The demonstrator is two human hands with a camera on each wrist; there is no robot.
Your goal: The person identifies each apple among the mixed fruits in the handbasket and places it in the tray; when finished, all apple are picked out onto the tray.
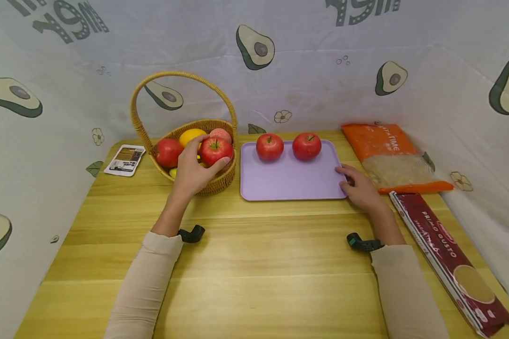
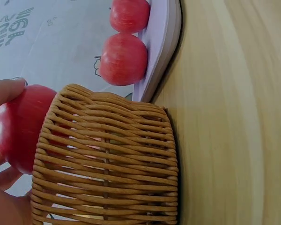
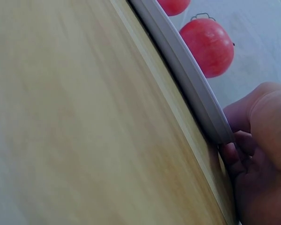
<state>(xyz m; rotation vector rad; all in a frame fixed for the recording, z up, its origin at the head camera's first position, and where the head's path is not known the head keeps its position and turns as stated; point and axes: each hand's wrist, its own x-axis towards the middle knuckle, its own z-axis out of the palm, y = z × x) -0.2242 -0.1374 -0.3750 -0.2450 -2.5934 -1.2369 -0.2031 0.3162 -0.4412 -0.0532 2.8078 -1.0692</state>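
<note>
My left hand (image 1: 192, 170) grips a red apple (image 1: 216, 149) between thumb and fingers, at the right side of the wicker basket (image 1: 215, 188). In the left wrist view that apple (image 2: 23, 126) sits at the height of the basket's rim, partly behind the weave. At the right edge of the lilac tray (image 1: 292, 183), my right hand (image 1: 361, 189) pinches the rim, thumb above and fingers curled by the underside. Two more red apples, a left one (image 1: 269, 147) and a right one (image 1: 307, 146), rest along the tray's far side.
The basket also holds a pomegranate (image 1: 168, 153), a yellow fruit (image 1: 192, 136) and a pinkish round fruit (image 1: 220, 135) under its tall handle (image 1: 182, 74). A white packet (image 1: 125, 160) lies left. On the right lie an orange pasta bag (image 1: 394, 157) and a long spaghetti pack (image 1: 449, 259).
</note>
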